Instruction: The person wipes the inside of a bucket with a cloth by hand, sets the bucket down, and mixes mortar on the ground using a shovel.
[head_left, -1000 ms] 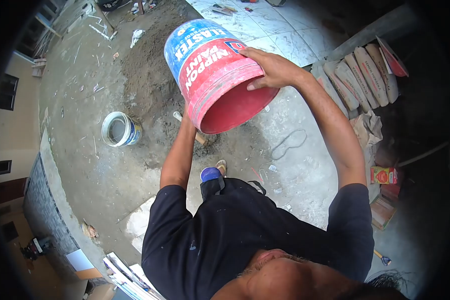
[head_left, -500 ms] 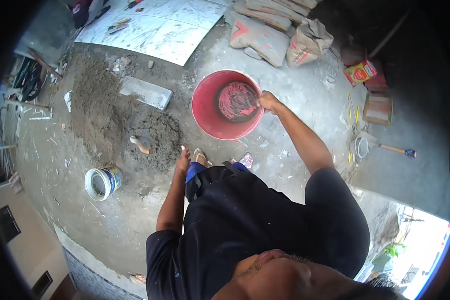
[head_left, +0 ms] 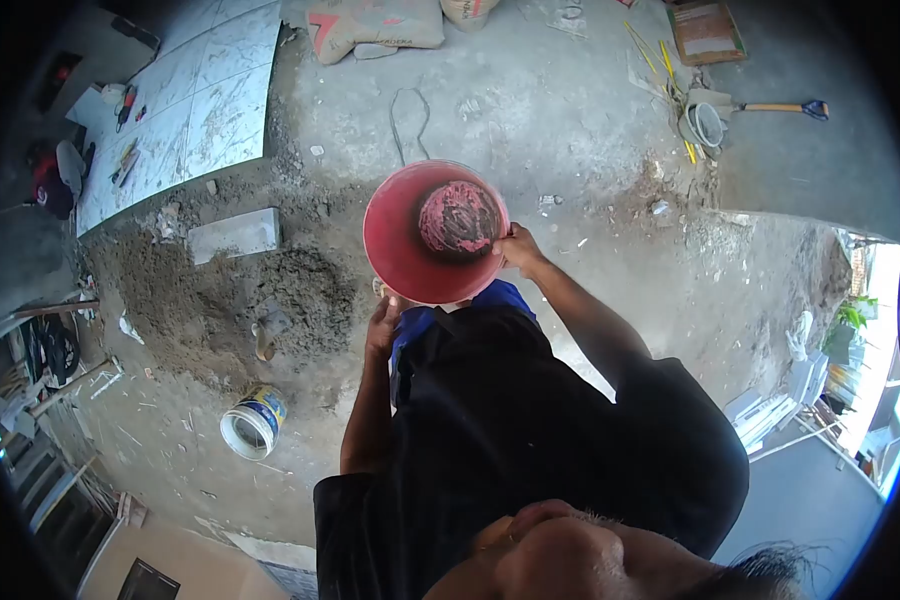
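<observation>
Grey concrete floor (head_left: 610, 150), marbled tiles (head_left: 205, 90), beige wall (head_left: 205, 565)

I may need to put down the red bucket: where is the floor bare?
Mostly bare, with small scraps: the floor between the red bucket and the grey pail. Crowded: the left, where pale slab, dark heap and white pail cluster.

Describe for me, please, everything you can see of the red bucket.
The red bucket is round and looks like plastic, with a slightly paler rim. Its open mouth faces the camera, and dark residue streaks the bottom. It is over the concrete floor. The right hand grips its rim; the left hand is at its near left edge, though contact there is unclear.
</observation>
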The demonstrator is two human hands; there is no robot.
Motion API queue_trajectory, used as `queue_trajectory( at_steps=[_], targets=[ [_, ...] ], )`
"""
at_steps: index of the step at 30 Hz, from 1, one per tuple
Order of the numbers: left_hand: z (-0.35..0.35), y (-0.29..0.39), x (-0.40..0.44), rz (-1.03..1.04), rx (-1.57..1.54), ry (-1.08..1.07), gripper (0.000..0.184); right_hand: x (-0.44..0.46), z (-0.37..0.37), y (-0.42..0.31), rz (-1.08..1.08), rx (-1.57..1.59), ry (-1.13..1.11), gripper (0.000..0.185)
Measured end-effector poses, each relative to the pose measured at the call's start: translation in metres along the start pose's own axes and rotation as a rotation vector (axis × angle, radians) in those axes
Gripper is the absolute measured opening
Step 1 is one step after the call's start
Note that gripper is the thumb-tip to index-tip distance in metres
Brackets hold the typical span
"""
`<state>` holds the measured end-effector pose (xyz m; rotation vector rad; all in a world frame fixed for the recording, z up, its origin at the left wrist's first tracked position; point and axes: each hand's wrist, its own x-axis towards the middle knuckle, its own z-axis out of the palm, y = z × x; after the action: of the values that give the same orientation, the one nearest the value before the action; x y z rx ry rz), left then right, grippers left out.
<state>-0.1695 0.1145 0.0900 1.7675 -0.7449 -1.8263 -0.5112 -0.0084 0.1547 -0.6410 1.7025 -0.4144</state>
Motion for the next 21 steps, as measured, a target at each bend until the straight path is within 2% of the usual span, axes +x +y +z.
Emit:
queue_trajectory(
  at_steps=[2, 3, 5, 6, 7, 9, 13, 15, 17, 18, 19, 21],
  targets=[
    [0.021, 0.016, 0.001, -0.131, -0.308, 0.017, 0.078, 0.012, 0.023, 0.033, 0.021, 0.046, -0.001, 0.046],
    [0.023, 0.017, 0.003, -0.138, -0.289, 0.005, 0.078, 0.016, 0.034, 0.046, 0.017, 0.118, 0.001, 0.048],
    [0.017, 0.013, 0.005, -0.111, -0.478, 0.059, 0.074, 0.009, 0.05, 0.054, 0.038, 0.162, -0.005, 0.049],
    [0.011, 0.007, 0.004, -0.119, -0.548, 0.05, 0.066, 0.006, 0.055, 0.061, 0.054, 0.185, -0.024, 0.05],
    [0.005, 0.001, 0.002, -0.129, -0.535, 0.045, 0.066, 0.004, 0.058, 0.068, 0.064, 0.197, -0.018, 0.05],
    [-0.005, -0.01, 0.002, 0.029, -0.575, -0.038, 0.062, 0.006, 0.065, 0.077, 0.125, 0.264, -0.133, 0.048],
    [-0.015, -0.035, 0.016, -0.033, -0.672, 0.097, 0.051, 0.026, 0.081, 0.106, 0.149, 0.347, -0.171, 0.061],
    [-0.023, -0.055, 0.052, -0.068, -0.674, 0.146, 0.055, 0.046, 0.087, 0.122, 0.094, 0.378, -0.214, 0.068],
    [-0.039, -0.101, 0.091, -0.089, -0.669, 0.157, 0.061, 0.057, 0.089, 0.14, 0.061, 0.233, -0.272, 0.075],
    [-0.038, -0.109, 0.108, -0.106, -0.657, 0.205, 0.057, 0.091, 0.097, 0.181, -0.007, 0.08, -0.312, 0.078],
    [-0.03, -0.115, 0.124, -0.12, -0.666, 0.203, 0.057, 0.12, 0.094, 0.214, 0.006, 0.071, -0.306, 0.078],
    [-0.02, -0.119, 0.147, -0.058, -0.623, 0.32, 0.056, 0.157, 0.084, 0.265, 0.061, -0.333, -0.336, 0.067]
  ],
)
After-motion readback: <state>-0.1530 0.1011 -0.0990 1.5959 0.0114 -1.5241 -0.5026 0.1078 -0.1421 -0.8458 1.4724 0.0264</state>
